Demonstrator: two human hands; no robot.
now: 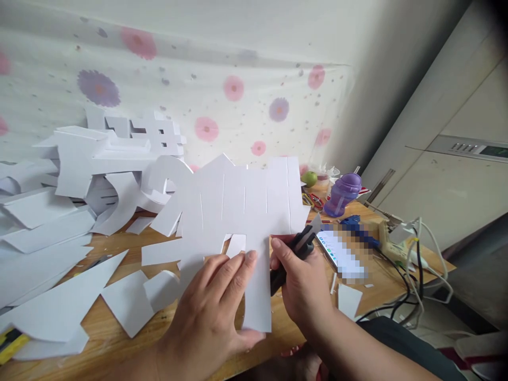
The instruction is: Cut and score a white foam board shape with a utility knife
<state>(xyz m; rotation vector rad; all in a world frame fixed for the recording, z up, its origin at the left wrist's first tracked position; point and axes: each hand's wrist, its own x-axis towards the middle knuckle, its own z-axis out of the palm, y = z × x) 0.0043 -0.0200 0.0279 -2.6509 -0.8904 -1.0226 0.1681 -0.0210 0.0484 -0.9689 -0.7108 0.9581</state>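
Note:
My left hand [214, 307] lies flat with fingers stretched out on a white cut board shape [242, 206], pressing its lower strip onto the wooden table [115, 338]. My right hand [305, 288] is closed around a black utility knife [301, 246]. The knife's blade tip points up at the right edge of the board. The board carries several thin vertical score lines.
Piles of white board offcuts [59, 312] and cut letter shapes [119, 159] fill the left side. A phone [341, 254], purple bottle [342, 194], green apple [309, 178], glue gun [391, 243] and cables [413, 286] sit to the right. A yellow tool [10, 344] lies at the left edge.

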